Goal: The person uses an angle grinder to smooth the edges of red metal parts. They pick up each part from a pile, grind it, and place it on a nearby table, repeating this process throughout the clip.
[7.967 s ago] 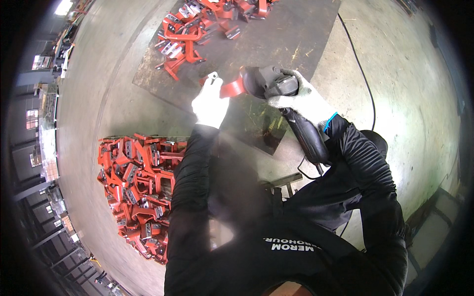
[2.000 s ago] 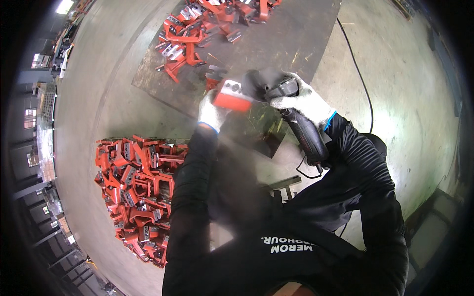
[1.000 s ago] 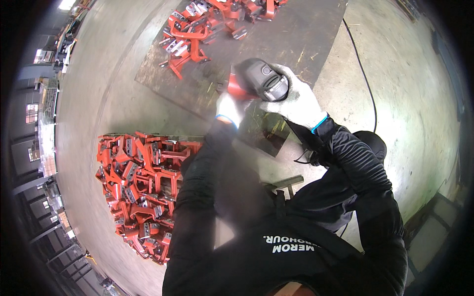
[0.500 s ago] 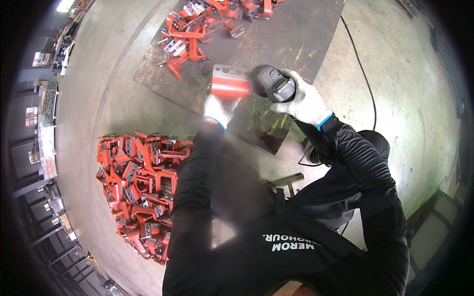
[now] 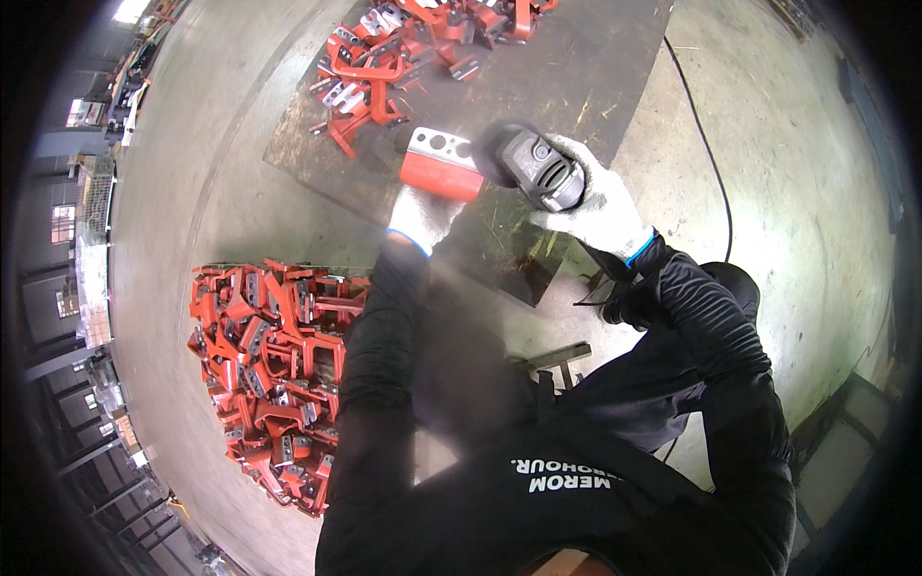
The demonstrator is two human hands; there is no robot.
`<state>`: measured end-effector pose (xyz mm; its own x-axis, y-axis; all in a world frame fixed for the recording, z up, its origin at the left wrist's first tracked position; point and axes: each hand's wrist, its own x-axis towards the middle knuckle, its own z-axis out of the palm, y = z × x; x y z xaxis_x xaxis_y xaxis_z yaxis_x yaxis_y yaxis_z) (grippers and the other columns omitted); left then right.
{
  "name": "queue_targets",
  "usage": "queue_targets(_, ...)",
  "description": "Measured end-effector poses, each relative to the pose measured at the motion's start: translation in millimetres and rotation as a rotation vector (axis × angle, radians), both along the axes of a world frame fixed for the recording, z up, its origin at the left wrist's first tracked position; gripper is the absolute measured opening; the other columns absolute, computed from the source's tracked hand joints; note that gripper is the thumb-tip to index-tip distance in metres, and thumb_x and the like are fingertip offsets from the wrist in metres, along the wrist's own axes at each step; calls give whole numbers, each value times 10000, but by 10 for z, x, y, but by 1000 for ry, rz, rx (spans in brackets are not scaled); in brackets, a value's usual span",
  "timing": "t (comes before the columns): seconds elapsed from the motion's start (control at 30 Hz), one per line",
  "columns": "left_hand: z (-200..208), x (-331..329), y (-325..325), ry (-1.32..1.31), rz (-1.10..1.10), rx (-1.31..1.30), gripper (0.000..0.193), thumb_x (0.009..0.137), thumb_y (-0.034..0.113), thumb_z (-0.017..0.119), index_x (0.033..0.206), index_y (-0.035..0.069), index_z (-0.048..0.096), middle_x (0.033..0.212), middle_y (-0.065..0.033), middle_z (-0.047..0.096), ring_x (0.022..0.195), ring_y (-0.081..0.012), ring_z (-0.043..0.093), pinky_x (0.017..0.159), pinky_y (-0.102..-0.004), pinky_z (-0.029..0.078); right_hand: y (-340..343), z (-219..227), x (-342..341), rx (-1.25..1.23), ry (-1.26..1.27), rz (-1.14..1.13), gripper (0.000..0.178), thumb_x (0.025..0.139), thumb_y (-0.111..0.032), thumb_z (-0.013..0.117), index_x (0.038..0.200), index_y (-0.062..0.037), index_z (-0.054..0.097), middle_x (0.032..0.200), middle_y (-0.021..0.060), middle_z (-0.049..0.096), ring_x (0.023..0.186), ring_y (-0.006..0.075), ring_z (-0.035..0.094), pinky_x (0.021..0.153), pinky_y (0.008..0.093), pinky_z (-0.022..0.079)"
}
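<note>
In my gloved left hand (image 5: 423, 213) is a red metal bracket (image 5: 438, 175), gripped from its near side, with a bare silvery face and several round holes along its far edge. My right hand (image 5: 605, 206), also in a white glove, is wrapped round a dark angle grinder (image 5: 545, 171). The grinder's round disc (image 5: 497, 154) is at the bracket's right end; whether it touches the metal I cannot tell. Both are held above a dark plate. The fingers of my left hand are mostly hidden behind the bracket.
The dark plate (image 5: 615, 67) bears a heap of red brackets (image 5: 370, 72) at its far left. Another large pile of red brackets (image 5: 274, 360) is on my left. A black cable (image 5: 706, 144) runs over the concrete floor (image 5: 797, 182) at right. A metal stand (image 5: 562, 355) is near my legs.
The bracket has shifted slightly left and tilted, its right end lower. The grinder has turned a little and moved slightly right and nearer to me. Both hands keep their hold.
</note>
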<state>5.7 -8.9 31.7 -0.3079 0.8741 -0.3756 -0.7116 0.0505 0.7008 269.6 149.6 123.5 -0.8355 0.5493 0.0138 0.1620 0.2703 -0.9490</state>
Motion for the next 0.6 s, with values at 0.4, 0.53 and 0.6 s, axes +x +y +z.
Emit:
queue_targets(0.4,-69,106,197,-96,92,-306,316,997,183,599,1261,12,576,1277,-155,623,1141,-310,654,942,-499,595,378,-462,153,155,-169,-241,965,724,-247,951,1512,-49,430,1392,132,611,1289,216,576,1087,371,470)
queue_targets(0.53,-799,4,254,620,109,-369,279,916,95,674,1156,0,567,1080,-122,673,973,-294,697,855,-437,597,420,-666,164,235,-273,-219,959,728,-325,942,1505,-68,442,1357,133,637,1235,232,618,1061,374,497)
queue_targets(0.6,-1154,101,351,1136,175,-565,395,878,123,731,1194,-22,546,1072,-149,697,963,-283,705,857,-387,555,405,-719,165,237,-389,-171,928,732,-373,931,1480,-83,466,1341,135,647,1213,256,635,1053,383,506)
